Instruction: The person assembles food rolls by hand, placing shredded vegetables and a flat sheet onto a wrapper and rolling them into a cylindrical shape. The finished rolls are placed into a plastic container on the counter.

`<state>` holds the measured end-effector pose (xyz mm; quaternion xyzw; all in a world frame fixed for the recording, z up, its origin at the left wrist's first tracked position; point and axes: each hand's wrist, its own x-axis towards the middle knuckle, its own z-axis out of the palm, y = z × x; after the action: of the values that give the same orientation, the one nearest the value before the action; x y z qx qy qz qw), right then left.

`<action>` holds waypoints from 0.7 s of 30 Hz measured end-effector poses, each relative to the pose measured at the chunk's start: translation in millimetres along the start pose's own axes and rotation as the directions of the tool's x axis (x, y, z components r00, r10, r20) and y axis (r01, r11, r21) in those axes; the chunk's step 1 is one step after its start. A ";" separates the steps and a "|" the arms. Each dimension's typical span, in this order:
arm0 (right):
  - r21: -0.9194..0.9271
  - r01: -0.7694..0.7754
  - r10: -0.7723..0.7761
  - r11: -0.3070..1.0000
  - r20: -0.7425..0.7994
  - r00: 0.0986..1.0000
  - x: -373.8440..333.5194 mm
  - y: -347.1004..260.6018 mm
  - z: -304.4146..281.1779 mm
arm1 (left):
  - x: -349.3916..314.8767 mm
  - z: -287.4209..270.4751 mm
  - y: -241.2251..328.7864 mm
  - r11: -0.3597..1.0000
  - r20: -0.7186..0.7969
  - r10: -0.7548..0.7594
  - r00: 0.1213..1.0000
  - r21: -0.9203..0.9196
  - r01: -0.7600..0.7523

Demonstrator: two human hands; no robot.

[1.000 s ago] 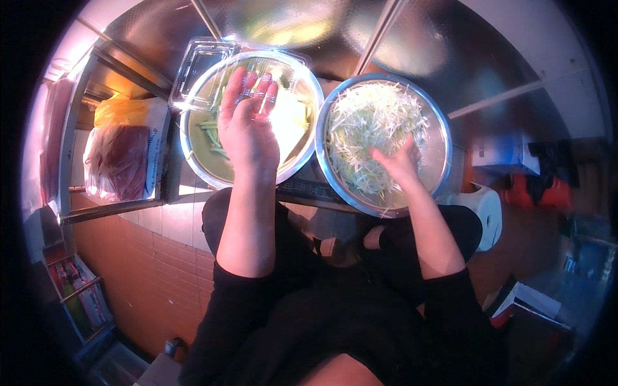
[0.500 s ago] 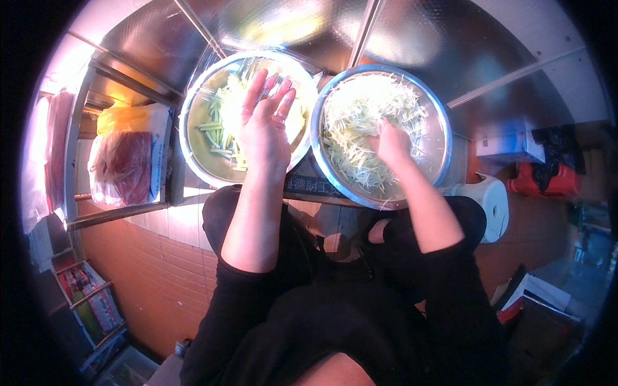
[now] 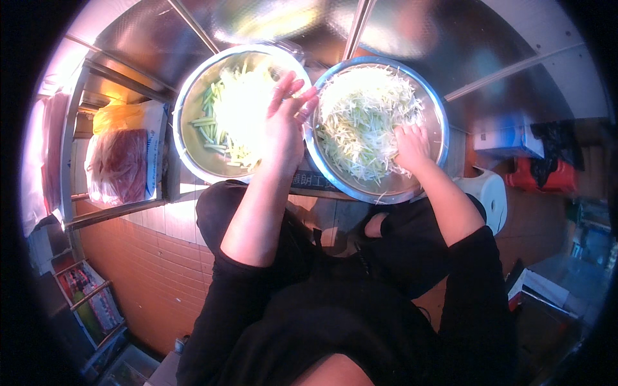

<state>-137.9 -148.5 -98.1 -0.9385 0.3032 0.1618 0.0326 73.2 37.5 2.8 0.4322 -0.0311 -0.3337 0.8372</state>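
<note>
Two wide metal bowls stand side by side before me. The left bowl holds pale green vegetable sticks, with its middle washed out by glare. Over this bowl's right side, my left hand is raised open, its fingers apart and nothing in them. In the right bowl lies a heap of thin, pale green and white vegetable shreds. My right hand reaches into the right part of that heap, fingers curled into the shreds and their tips partly hidden.
At left, a metal-framed shelf holds a red-filled plastic bag and a yellow bag. A white stool stands beside my right knee. Farther right are a blue-and-white box and a red container. Metal panels rise behind the bowls.
My right hand has moved right and slightly down within the shreds. My left hand has shifted right and down, toward the gap between the bowls. Both bowls appear slightly higher and farther left.
</note>
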 end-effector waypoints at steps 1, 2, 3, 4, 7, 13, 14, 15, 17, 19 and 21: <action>0.005 -0.025 0.025 1.000 0.032 0.999 3.2 0.4 1.1 | -0.6 1.2 -5.1 1.000 0.000 -0.015 1.000 0.012 0.015; 0.009 -0.051 0.050 0.999 0.064 0.997 4.9 0.8 2.0 | -2.1 3.6 -9.5 0.999 0.001 -0.030 1.000 0.023 0.030; 0.028 -0.040 0.040 0.999 0.019 0.999 2.4 -3.1 -6.6 | -3.0 2.3 -11.2 0.999 0.001 -0.033 0.999 0.032 0.033; 0.044 -0.029 0.030 0.999 -0.027 0.999 -5.7 -7.5 -25.3 | -3.8 2.4 -11.4 0.998 -0.001 -0.021 1.000 0.052 0.021; 0.061 -0.116 0.122 0.991 -0.099 0.988 -15.9 -2.6 -48.0 | -3.1 3.8 -15.1 0.995 0.021 0.000 1.000 0.095 -0.002; 0.295 -0.218 0.244 0.930 -0.054 0.968 -0.4 30.9 -34.7 | 0.9 -2.9 -45.3 0.981 0.099 -0.019 0.995 0.192 0.000; 0.392 -0.198 0.240 0.898 -0.061 0.969 3.0 34.4 -28.5 | 1.3 -5.8 -52.3 0.980 0.106 -0.023 0.994 0.197 0.002; 0.486 -0.173 0.237 0.856 -0.072 0.969 4.8 31.2 -32.0 | 0.5 -7.4 -57.4 0.976 0.102 -0.017 0.995 0.219 -0.006; 0.737 -0.048 0.162 0.674 -0.084 0.983 0.6 27.8 -41.0 | -3.1 -5.3 -68.3 0.965 0.094 -0.003 0.996 0.262 -0.022; 0.850 0.069 0.113 0.522 -0.149 0.982 -1.8 15.8 -50.9 | -13.9 1.7 -77.4 0.954 0.090 -0.065 0.994 0.299 0.035; 0.838 0.096 0.094 0.537 -0.173 0.980 -2.1 -1.6 -64.5 | -25.1 11.2 -83.4 0.955 0.110 -0.178 0.978 0.259 0.145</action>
<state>-120.3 -156.3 -36.5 -0.8181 0.3444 -0.0977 0.4501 5.5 10.7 -46.4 0.5123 -0.0927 -0.4224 0.7419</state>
